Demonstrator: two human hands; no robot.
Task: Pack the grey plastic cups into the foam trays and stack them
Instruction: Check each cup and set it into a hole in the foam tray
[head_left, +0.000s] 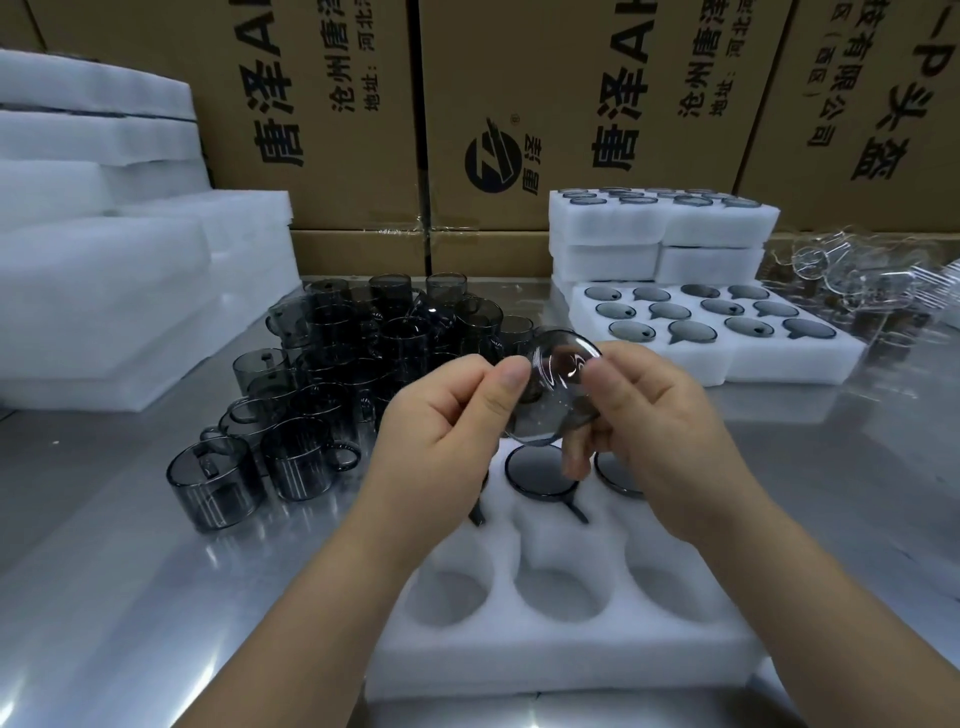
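Directly over the near foam tray (571, 660), both hands hold one grey cup (553, 387), tilted so its round end faces the camera. The left hand (441, 431) pinches its left edge with thumb and curled forefinger; the right hand (660, 431) grips the other side, thumb on top and fingers (575, 457) curled underneath, seen partly through the tinted plastic. The hands cover much of the tray's far row: one seated cup (543, 473) shows as a dark disc with its handle pointing at the camera, a second disc (615, 475) is half hidden by the right hand, and of a third only a handle tip peeks out under the left wrist. Three wells in the near row stand open. To the left on the steel counter (104, 519) sits a dense pile of loose cups (363, 353), too overlapped to count. At right lies a filled tray (779, 364), and behind it a stack of trays (660, 234) whose top layer also holds cups. Plain foam blocks (104, 270) are piled at far left, cut off by the frame. Clear plastic parts (857, 280) at the right edge are hard to make out. Printed cardboard boxes (337, 104) fill the background.
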